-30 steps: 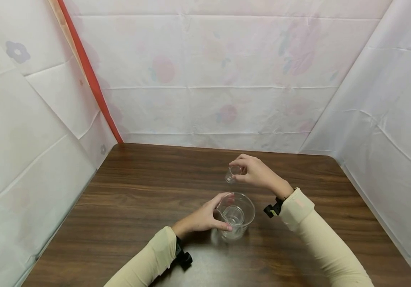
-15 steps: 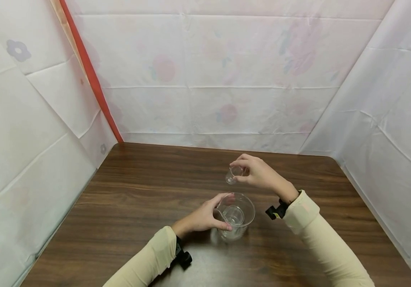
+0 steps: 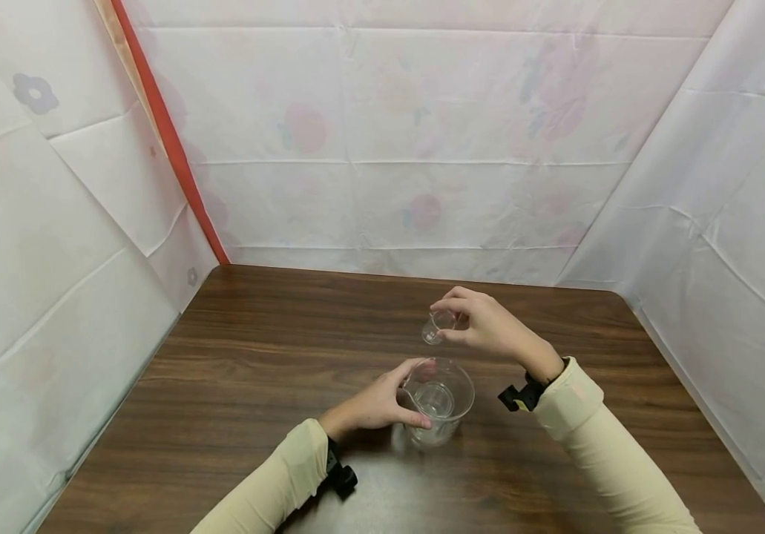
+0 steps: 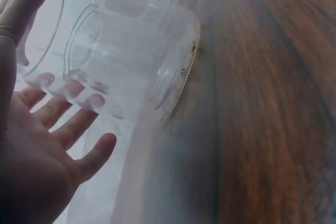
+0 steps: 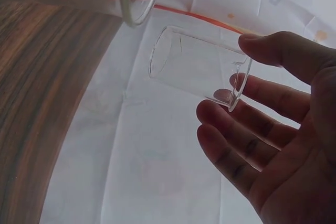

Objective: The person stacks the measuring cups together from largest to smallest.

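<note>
A large clear glass beaker (image 3: 447,429) stands on the wooden table, and my left hand (image 3: 377,403) grips its side near the rim, thumb on the near side and fingers on the far side. Inside it, seen through the wall in the left wrist view, sits a smaller glass beaker (image 4: 123,59). Beyond the large beaker, my right hand (image 3: 487,326) pinches a tiny clear beaker (image 5: 194,61) by its rim between thumb and fingers. That tiny beaker hangs above the table, its base pointing down and slightly left in the head view, with nothing visible inside.
The dark wood-grain table (image 3: 255,356) has a back edge just past my right hand. White printed cloth (image 3: 369,133) hangs behind and on both sides, with a red strip (image 3: 175,148) at the back left corner. Black camera mounts sit on both wrists.
My right hand and the tiny beaker have drifted slightly right and nearer, the forearm shifting right too. My left hand and the large beaker have stayed in place.
</note>
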Demonstrator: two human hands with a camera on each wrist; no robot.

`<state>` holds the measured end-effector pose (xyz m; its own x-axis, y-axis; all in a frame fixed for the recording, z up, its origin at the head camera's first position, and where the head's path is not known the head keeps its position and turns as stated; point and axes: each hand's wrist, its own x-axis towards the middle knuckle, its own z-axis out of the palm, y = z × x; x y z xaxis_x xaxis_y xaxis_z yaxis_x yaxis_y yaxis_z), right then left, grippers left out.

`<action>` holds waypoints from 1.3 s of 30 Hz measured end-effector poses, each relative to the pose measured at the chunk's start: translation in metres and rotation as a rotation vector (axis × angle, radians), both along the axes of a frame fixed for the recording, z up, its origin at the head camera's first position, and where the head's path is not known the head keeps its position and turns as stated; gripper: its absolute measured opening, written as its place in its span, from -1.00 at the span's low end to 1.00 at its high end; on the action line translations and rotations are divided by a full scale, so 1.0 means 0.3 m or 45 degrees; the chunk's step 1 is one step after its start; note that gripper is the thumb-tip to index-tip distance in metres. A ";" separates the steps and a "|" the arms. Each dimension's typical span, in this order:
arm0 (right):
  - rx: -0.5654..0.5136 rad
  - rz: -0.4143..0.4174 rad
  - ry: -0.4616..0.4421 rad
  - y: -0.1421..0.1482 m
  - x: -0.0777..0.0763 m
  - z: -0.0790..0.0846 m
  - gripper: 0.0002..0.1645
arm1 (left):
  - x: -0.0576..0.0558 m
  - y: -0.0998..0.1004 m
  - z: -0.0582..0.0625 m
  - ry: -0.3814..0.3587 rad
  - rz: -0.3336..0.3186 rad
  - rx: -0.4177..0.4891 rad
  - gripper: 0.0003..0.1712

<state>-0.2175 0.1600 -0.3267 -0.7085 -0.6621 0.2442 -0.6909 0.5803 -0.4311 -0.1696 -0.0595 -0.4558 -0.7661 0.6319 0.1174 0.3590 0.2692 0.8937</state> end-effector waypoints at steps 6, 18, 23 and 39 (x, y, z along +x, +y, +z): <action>0.019 -0.003 0.000 0.001 0.009 0.005 -0.60 | 0.000 -0.001 0.001 0.003 0.003 -0.014 0.02; 0.011 0.032 0.000 0.001 0.025 0.019 -0.61 | -0.002 -0.002 0.000 0.007 0.006 -0.025 0.01; 0.014 0.058 0.025 0.000 0.032 0.026 -0.62 | 0.000 -0.003 0.003 0.006 0.007 -0.023 0.01; 0.018 0.116 0.095 -0.002 0.054 0.042 -0.63 | -0.003 -0.003 -0.004 0.018 0.001 -0.021 0.00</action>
<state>-0.2013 0.1595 -0.3142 -0.6257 -0.7265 0.2841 -0.7708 0.5196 -0.3687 -0.1705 -0.0603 -0.4569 -0.7652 0.6330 0.1174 0.3709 0.2844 0.8840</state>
